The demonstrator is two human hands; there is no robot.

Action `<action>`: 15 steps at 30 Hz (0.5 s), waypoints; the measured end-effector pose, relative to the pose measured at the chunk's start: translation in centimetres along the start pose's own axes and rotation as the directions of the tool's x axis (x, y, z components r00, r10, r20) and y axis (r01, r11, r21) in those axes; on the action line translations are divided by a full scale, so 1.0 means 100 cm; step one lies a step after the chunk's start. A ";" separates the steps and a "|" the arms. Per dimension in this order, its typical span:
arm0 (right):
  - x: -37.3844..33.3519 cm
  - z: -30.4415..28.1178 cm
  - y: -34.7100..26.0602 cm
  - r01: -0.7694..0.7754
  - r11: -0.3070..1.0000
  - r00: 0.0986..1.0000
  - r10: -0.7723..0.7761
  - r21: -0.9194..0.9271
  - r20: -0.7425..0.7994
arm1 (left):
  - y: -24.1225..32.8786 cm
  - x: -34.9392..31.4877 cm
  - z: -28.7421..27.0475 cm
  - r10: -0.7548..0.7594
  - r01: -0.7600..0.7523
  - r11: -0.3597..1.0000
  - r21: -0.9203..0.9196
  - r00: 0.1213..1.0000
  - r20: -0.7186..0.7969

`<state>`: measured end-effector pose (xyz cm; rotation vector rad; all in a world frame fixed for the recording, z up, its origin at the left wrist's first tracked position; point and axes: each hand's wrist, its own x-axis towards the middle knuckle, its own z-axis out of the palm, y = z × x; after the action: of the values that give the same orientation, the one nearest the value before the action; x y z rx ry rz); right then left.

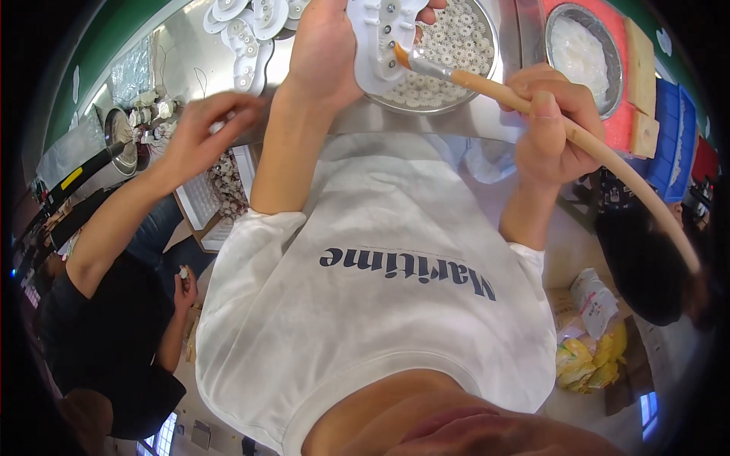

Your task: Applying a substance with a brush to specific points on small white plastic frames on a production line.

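My left hand (pixel 323 57) holds a white molded plastic part (pixel 372 64) from beneath, at the top middle of the head view. Several small round metal pieces sit in a row along the part. In my right hand (pixel 559 125) is a brush (pixel 490 87) with a long pale wooden handle, gripped between thumb and fingers. Its orange bristles rest at the part's right side, by one of the metal pieces. Behind the part and the brush lies a round metal pan (pixel 496 49) full of small white gears (pixel 456 53).
A metal bowl of white paste (pixel 579 61) stands on a red surface (pixel 635 83) at right, beside a blue crate (pixel 673 140). More white plastic parts (pixel 247 49) are piled at upper left. A co-worker's hand (pixel 217 125) reaches in close to my left forearm.
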<state>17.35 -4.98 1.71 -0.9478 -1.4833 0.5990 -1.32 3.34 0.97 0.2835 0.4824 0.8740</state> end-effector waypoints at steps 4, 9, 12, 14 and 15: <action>0.000 -0.009 -0.003 -0.052 0.998 0.992 0.049 0.026 0.114 | 0.001 0.001 0.003 -0.034 0.033 0.996 0.086 0.999 0.010; 0.001 -0.015 -0.004 -0.028 0.996 0.997 0.022 0.090 0.072 | 0.004 0.001 0.005 -0.115 0.117 0.993 -0.030 0.990 0.076; 0.003 -0.018 -0.004 0.063 0.994 0.998 -0.064 0.084 0.004 | 0.002 0.001 0.005 -0.153 0.154 0.988 -0.018 0.986 0.065; 0.004 -0.018 -0.001 0.132 0.974 0.991 -0.133 0.185 -0.007 | 0.001 0.001 0.008 -0.154 0.156 0.987 -0.028 0.986 0.058; 0.005 -0.018 0.001 0.131 0.974 0.991 -0.132 0.183 -0.008 | 0.001 0.001 0.009 -0.155 0.157 0.987 -0.038 0.987 0.048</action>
<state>19.15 -4.83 2.18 -0.7003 -1.4546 0.6286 -0.86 3.44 1.72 0.2236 0.4375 0.7231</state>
